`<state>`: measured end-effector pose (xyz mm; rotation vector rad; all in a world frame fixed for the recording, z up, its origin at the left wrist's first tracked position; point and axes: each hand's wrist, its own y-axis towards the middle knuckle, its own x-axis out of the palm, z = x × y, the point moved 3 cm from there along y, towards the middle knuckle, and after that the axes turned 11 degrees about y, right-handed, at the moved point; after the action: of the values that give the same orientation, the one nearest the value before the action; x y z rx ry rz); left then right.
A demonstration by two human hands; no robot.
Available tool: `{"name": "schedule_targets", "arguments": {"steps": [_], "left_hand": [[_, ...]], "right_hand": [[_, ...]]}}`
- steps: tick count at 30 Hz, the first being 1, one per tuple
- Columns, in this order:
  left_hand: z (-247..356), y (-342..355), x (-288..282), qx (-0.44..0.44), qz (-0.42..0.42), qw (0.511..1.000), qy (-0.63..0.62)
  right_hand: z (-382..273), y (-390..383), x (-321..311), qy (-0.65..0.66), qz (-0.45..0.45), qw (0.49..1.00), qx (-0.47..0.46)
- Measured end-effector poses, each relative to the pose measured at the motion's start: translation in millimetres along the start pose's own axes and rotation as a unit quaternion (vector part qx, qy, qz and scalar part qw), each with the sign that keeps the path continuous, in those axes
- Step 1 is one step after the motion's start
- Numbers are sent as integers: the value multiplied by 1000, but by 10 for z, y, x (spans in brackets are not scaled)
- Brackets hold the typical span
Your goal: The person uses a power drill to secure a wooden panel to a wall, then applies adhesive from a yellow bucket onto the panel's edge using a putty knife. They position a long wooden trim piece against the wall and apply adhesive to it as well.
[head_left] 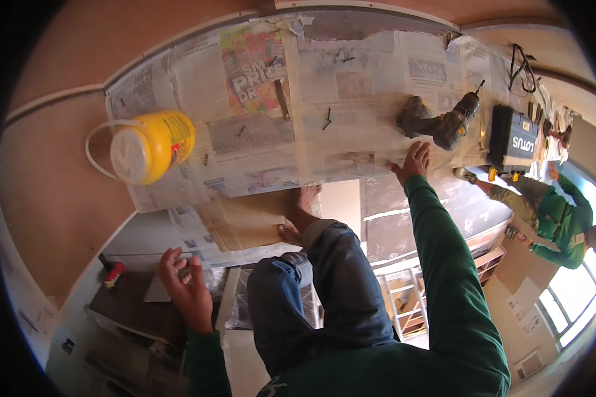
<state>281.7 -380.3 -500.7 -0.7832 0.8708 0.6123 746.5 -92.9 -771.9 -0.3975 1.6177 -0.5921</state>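
My left hand (185,288) hangs in the air at the lower left, empty, fingers apart and slightly bent. My right hand (410,161) rests open on the front edge of the newspaper-covered surface (347,152), just below a black cordless drill (450,126). A yellow plastic container (152,145) with a white lid and handle lies on the paper at the left. Several small dark screws or nails (326,119) are scattered there, with a short dark strip (281,99) among them. A black tool case (511,139) is right of the drill.
My bare feet (308,197) are below the surface, near a brown sheet (235,221). Wooden panels (53,165) border the upper left. A co-worker in green (556,218) is at the right. A ladder (404,304) and a dark tabletop (122,304) show lower down.
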Motion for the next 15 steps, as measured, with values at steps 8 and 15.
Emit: {"name": "schedule_targets", "arguments": {"steps": [8, 15], "left_hand": [[-445, -205, 736, -61, 95, 993, -46], [-982, -305, 921, -153, 256, 954, -19]], "right_hand": [[86, 148, 127, -20, -22, 999, -14], [250, 197, 190, -18, 7, 997, -73]]}}
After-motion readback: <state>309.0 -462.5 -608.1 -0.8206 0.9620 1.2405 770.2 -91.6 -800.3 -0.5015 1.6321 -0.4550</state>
